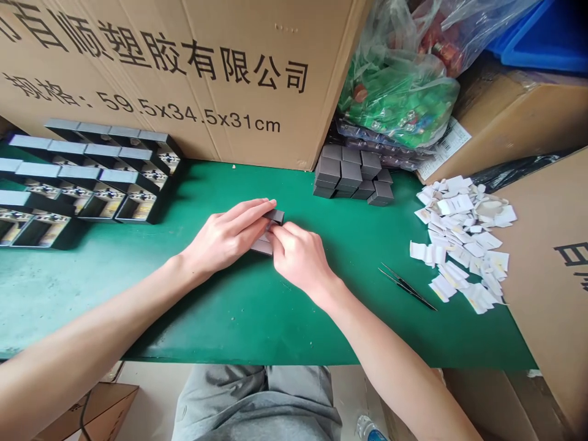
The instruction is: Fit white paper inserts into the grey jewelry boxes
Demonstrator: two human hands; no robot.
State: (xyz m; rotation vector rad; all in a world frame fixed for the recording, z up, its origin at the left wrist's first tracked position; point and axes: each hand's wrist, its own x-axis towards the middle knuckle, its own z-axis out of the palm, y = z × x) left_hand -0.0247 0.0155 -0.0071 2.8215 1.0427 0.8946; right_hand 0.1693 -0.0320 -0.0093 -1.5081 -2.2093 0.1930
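One dark box (275, 215) — left hand (229, 236) clamped on it, fingers extended, right hand (301, 252) pinching its side

A green table (294, 318) stands above a pale floor (149, 398); large cardboard box (220, 104) rises behind it.
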